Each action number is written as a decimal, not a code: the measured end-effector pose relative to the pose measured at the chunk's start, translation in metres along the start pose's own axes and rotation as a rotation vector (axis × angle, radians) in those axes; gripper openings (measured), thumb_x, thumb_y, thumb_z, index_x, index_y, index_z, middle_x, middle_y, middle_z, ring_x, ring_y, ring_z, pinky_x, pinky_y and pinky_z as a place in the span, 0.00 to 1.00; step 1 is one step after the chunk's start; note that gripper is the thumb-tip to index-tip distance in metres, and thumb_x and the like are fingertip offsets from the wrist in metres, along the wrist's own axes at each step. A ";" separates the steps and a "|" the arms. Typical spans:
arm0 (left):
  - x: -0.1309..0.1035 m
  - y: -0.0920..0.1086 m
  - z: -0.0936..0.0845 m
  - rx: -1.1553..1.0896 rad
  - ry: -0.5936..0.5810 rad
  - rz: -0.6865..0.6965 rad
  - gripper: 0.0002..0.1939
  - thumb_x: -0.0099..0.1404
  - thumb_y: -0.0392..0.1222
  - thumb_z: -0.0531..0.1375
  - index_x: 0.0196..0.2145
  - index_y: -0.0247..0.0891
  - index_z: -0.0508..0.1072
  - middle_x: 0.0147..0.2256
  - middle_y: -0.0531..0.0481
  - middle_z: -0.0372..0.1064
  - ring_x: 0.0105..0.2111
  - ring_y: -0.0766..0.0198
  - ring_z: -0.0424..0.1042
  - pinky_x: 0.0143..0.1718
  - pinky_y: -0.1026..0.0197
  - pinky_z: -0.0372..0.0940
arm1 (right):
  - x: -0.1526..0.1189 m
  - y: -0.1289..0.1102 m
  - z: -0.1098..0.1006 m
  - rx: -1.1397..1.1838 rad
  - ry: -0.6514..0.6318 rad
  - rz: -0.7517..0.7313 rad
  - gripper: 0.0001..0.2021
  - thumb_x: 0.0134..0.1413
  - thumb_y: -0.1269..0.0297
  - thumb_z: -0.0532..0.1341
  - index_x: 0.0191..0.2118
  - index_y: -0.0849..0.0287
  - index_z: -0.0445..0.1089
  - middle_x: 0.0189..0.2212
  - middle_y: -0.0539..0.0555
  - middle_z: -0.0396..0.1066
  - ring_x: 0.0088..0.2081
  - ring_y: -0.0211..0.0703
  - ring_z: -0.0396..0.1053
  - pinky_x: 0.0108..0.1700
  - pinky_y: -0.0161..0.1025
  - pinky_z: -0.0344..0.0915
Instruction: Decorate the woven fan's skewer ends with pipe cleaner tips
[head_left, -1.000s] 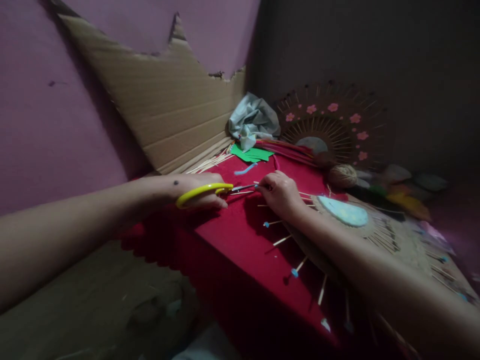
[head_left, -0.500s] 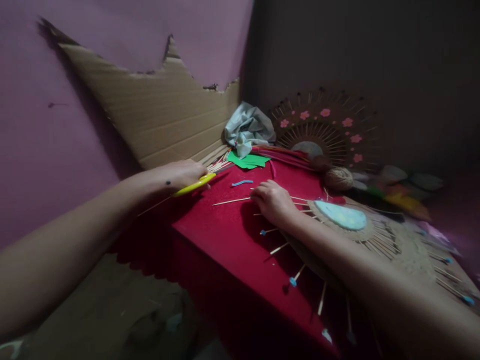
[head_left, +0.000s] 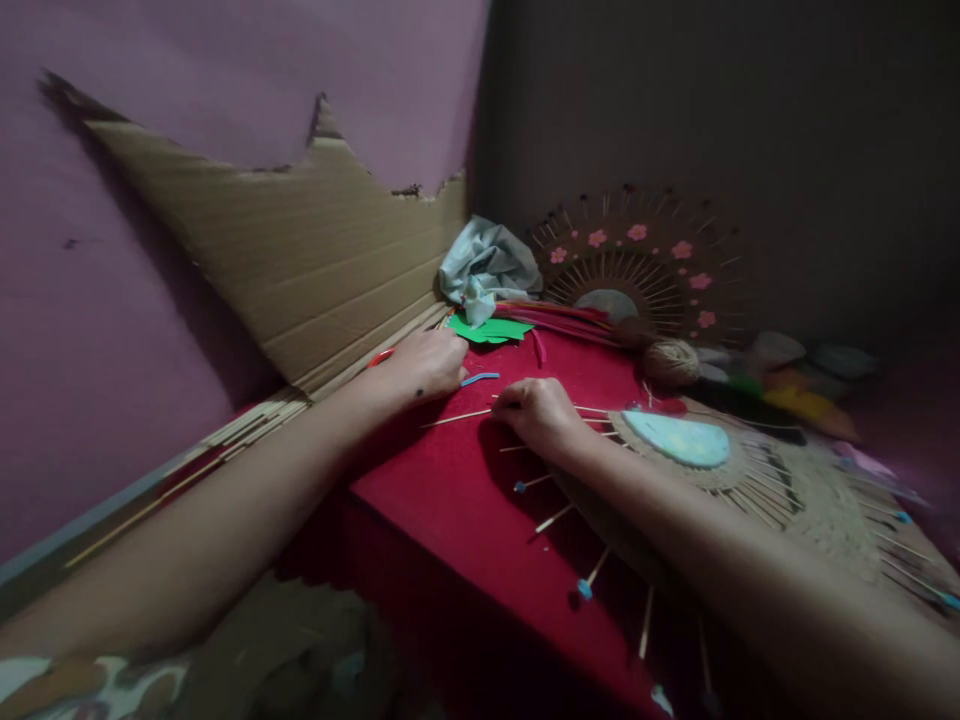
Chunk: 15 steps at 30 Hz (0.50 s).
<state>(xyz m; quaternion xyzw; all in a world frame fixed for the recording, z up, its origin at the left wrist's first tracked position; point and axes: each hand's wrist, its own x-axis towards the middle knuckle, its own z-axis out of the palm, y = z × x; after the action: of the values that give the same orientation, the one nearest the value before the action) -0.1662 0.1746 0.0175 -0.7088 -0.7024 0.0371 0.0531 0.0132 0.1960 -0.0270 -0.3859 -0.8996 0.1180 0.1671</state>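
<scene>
My left hand (head_left: 433, 362) is over the red cloth (head_left: 420, 500), fingers curled together at the left end of a short blue strip (head_left: 486, 377). How its fingertips meet the strip is partly hidden. To its right, my right hand (head_left: 541, 408) pinches a thin wooden stick (head_left: 456, 418) whose tip points left. This stick is at the edge of a fan-shaped piece of cardboard and twine (head_left: 832, 505) with sticks radiating from it, some with blue ends. A pale blue half-round pad (head_left: 679, 438) lies at the fan's middle. Behind my left wrist shows a red-orange loop (head_left: 380, 357).
Green paper (head_left: 491, 329) and a crumpled grey cloth (head_left: 491, 262) lie beyond my hands. Cardboard (head_left: 300, 240) leans on the left wall, with loose sticks (head_left: 255, 420) below it. A flowered fan (head_left: 637, 255) stands behind a twine ball (head_left: 673, 361).
My left hand has moved right and forward to the blue strip. The yellow-handled scissors it held are out of sight. My right hand still pinches the stick; the view has shifted slightly.
</scene>
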 end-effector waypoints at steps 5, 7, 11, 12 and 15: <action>0.008 0.013 0.008 -0.057 -0.025 0.138 0.17 0.61 0.47 0.54 0.39 0.35 0.76 0.38 0.40 0.74 0.39 0.56 0.72 0.38 0.60 0.63 | -0.004 0.002 0.004 -0.034 0.015 -0.092 0.09 0.54 0.70 0.58 0.31 0.56 0.76 0.32 0.53 0.75 0.37 0.41 0.69 0.40 0.34 0.60; 0.007 0.016 0.010 -0.064 -0.022 0.143 0.15 0.62 0.42 0.52 0.39 0.34 0.76 0.38 0.39 0.74 0.38 0.56 0.72 0.36 0.60 0.63 | -0.005 0.000 0.004 -0.060 0.028 -0.130 0.09 0.55 0.71 0.57 0.30 0.57 0.75 0.31 0.53 0.74 0.37 0.42 0.68 0.39 0.34 0.60; 0.005 0.021 0.011 -0.067 -0.039 0.135 0.16 0.62 0.36 0.50 0.40 0.33 0.75 0.38 0.37 0.74 0.38 0.54 0.73 0.35 0.59 0.63 | -0.007 -0.006 0.001 -0.084 0.040 -0.136 0.09 0.54 0.73 0.57 0.30 0.59 0.75 0.30 0.55 0.73 0.36 0.41 0.66 0.39 0.35 0.59; 0.007 0.022 0.011 -0.067 -0.043 0.128 0.16 0.62 0.35 0.50 0.41 0.33 0.75 0.39 0.36 0.74 0.39 0.53 0.73 0.36 0.58 0.64 | -0.007 -0.008 0.000 -0.086 0.038 -0.132 0.09 0.54 0.74 0.57 0.29 0.59 0.74 0.30 0.55 0.73 0.36 0.41 0.66 0.39 0.34 0.59; 0.019 0.024 0.008 -0.074 -0.050 0.085 0.17 0.62 0.36 0.50 0.42 0.32 0.75 0.40 0.34 0.74 0.40 0.51 0.73 0.37 0.57 0.65 | -0.007 -0.011 -0.001 -0.093 0.020 -0.133 0.09 0.54 0.74 0.57 0.29 0.60 0.74 0.30 0.55 0.73 0.36 0.40 0.66 0.39 0.34 0.59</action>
<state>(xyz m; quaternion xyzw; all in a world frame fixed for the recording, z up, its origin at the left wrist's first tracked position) -0.1435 0.1939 0.0074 -0.7384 -0.6736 0.0312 0.0077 0.0114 0.1834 -0.0237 -0.3337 -0.9260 0.0609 0.1655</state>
